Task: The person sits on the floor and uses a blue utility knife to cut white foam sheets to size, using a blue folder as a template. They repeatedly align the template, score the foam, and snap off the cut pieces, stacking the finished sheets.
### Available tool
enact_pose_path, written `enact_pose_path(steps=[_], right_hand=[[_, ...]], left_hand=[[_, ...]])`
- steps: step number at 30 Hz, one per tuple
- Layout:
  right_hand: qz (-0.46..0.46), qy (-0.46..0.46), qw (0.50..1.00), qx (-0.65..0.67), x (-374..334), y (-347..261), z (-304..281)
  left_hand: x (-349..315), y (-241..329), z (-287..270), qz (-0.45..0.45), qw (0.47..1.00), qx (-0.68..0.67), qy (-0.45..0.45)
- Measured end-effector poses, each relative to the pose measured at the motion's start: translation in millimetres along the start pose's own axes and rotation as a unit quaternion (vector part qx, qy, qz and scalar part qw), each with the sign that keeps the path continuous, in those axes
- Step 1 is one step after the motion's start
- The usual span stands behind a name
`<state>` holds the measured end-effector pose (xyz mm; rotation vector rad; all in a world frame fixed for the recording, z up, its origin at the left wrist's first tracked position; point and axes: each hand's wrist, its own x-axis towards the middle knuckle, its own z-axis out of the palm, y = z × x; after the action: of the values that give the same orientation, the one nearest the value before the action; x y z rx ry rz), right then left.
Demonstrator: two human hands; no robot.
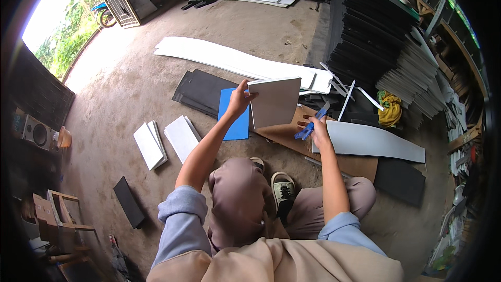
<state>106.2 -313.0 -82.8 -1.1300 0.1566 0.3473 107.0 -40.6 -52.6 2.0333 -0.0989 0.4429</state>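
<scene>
Smooth, flat rectangular panel [275, 103] pinched at edge by left hand [241, 99], over left end of brown board [360, 165]. Blue plastic cutter [311, 126] held in right hand [320, 129] above board.

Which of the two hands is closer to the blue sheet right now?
Left. The left hand appears over the blue sheet's upper right, gripping a pale panel; the right hand, holding a blue cutter, is farther right, beyond that panel.
</scene>
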Motion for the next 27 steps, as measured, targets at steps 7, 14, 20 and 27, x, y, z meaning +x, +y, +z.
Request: enact_pose_path(steps=[7,14,20,27], right_hand=[[0.045,-0.030,0.996,0.075,-5,-5,-29],[-0.045,-0.012,0.993,-0.111,-13,-12,-19],[-0.159,0.055,0.946,-0.278,-19,-14,7],[-0.286,0.080,0.817,-0.495,-10,-27,33]], left_hand=[[9,38,5,0.064,0.975,0.212,-0.026],[51,70,36,0.126,0.833,0.499,-0.204],[59,61,72,0.161,0.886,0.393,-0.187],[46,70,81,0.146,0.923,0.335,-0.119]])
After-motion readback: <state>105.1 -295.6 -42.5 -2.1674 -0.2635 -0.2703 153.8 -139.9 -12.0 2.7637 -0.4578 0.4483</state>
